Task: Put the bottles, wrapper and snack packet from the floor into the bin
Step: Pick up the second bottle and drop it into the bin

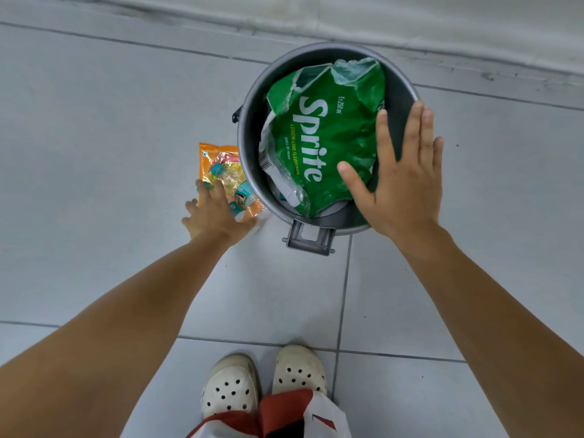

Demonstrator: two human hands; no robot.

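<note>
A round grey bin (pixel 252 121) stands on the tiled floor. A crumpled green Sprite wrapper (pixel 328 134) lies inside it, with clear plastic beneath. My right hand (pixel 401 181) is flat, fingers spread, over the wrapper and the bin's near right rim. An orange snack packet (pixel 218 165) lies on the floor against the bin's left side. My left hand (pixel 215 216) rests on the packet's near end, fingers on it; whether it grips the packet is unclear.
A grey clip handle (pixel 309 238) juts from the bin's near rim toward me. A pale wall base (pixel 410 30) runs behind the bin. My two white perforated clogs (pixel 262 380) stand on the tiles below.
</note>
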